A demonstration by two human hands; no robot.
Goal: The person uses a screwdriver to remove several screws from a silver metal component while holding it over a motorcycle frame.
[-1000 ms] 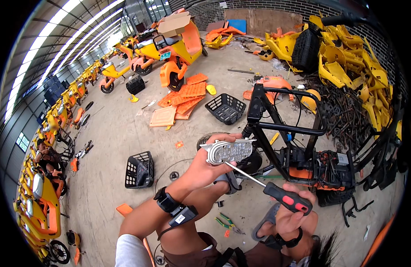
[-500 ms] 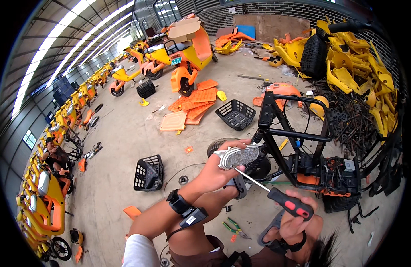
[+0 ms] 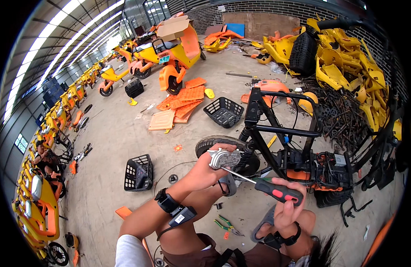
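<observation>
My left hand (image 3: 204,171), fingers curled, grips a small oval light (image 3: 226,159) with a ridged clear lens and pale rim. In my right hand (image 3: 283,212) is the black and red handle of a screwdriver (image 3: 279,192). Its thin metal shaft slants up and left to the lower edge of the light; whether the tip sits in a screw I cannot tell. Both hands are in front of my bent knees. Just beyond them stands a stripped black scooter frame (image 3: 253,109), and its wheel (image 3: 214,143) shows behind the light.
Green-handled pliers (image 3: 229,226) lie on the floor by my feet. Two black baskets (image 3: 223,112) (image 3: 139,173) stand ahead and left. Farther off are orange panels (image 3: 183,103), a yellow-orange scooter (image 3: 181,55), a heap of yellow shells (image 3: 343,58) and a seated person (image 3: 46,155).
The whole view has shifted slightly, moving the scene left. My right hand has raised the screwdriver handle, so its shaft lies flatter. The light has turned a little in my left hand.
</observation>
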